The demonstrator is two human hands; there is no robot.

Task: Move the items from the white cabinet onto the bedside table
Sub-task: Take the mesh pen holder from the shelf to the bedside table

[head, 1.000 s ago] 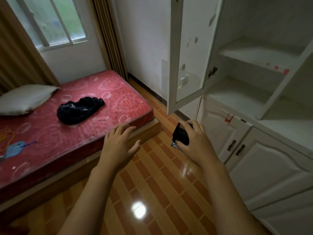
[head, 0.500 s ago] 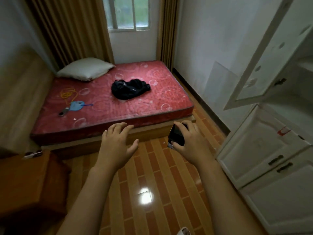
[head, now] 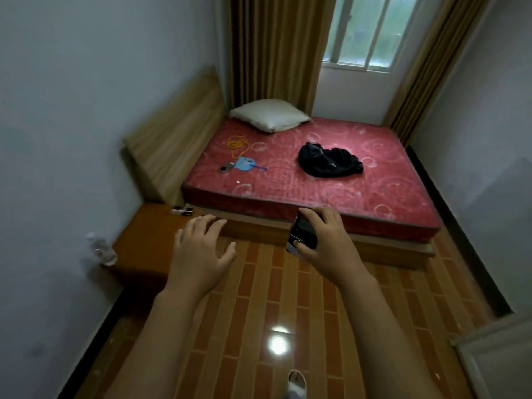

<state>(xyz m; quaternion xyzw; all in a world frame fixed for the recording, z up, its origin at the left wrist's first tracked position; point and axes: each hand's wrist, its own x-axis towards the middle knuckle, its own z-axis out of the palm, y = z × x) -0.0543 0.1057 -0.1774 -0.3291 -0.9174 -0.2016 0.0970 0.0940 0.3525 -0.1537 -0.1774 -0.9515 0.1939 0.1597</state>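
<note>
Right now my right hand [head: 325, 240] grips a small dark item [head: 302, 233] above the floor, short of the bedside table [head: 146, 240], where one small thing [head: 182, 210] already lies, while my left hand [head: 201, 249] hovers spread and empty.

You get a single view, worn on your head, looking forward and steeply down across the room. Both forearms reach in from the bottom edge, close to the lens, with the tiled floor [head: 259, 298] directly beneath. Farther off, the bed [head: 316, 180] fills the middle and the window [head: 365, 33] sits at the top (wide-angle, so the walls bow outward). No second view overlaps it.
</note>
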